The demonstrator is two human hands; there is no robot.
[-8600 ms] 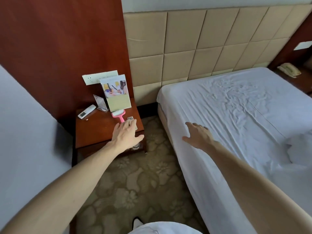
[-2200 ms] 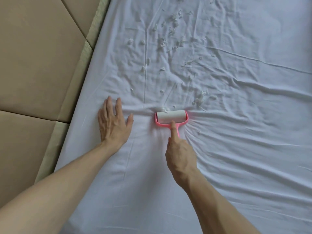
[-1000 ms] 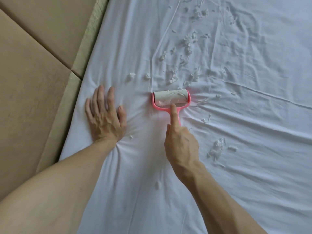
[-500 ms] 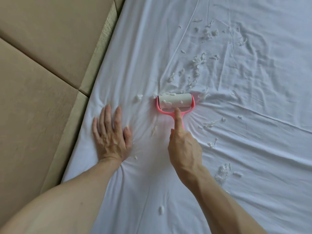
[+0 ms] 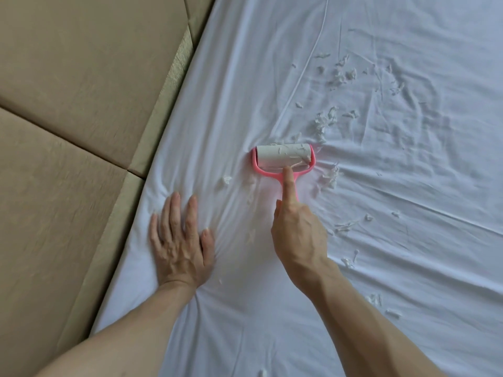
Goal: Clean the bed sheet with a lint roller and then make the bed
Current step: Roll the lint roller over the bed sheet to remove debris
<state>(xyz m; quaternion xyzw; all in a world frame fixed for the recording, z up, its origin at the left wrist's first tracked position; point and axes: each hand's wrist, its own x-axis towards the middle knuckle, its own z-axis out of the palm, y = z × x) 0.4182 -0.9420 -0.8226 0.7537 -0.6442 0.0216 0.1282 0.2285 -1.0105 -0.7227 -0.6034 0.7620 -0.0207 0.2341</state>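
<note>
A pink lint roller [image 5: 283, 157] with a white sticky drum lies on the wrinkled white bed sheet [image 5: 394, 191]. Bits of white fluff cling to the drum. My right hand [image 5: 298, 232] grips the roller's pink handle, index finger stretched along it toward the drum. My left hand [image 5: 179, 240] presses flat on the sheet to the left of the roller, fingers straight and spread. White lint scraps [image 5: 325, 122] are scattered on the sheet beyond and to the right of the roller.
A padded beige headboard [image 5: 81, 104] runs along the left edge of the mattress. More lint bits [image 5: 374, 299] lie beside my right forearm.
The roller has moved slightly forward across the sheet and picked up more fluff. My left hand stays pressed flat on the sheet.
</note>
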